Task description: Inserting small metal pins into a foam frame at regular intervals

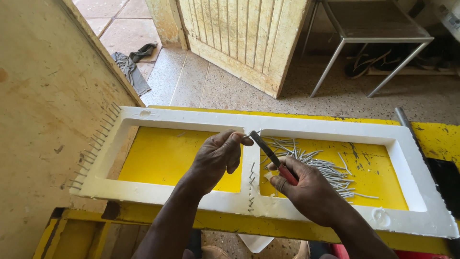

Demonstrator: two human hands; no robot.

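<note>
A white foam frame (191,118) with two rectangular openings lies on a yellow table (167,156). My left hand (215,158) pinches a thin nail (249,135) over the frame's middle bar. My right hand (306,189) grips red-handled pliers (273,157), whose jaws meet the nail near the left fingertips. Several nails (251,184) stand stuck in a row down the middle bar. A loose pile of nails (321,168) lies in the right opening, just beyond my right hand.
More nails (93,146) stick out along the frame's left edge, beside a tan wooden board (43,120). Beyond the table are a wooden door (244,38), a metal-legged stool (369,38), a grey cloth (132,69) on the tiled floor, and sandals (369,64).
</note>
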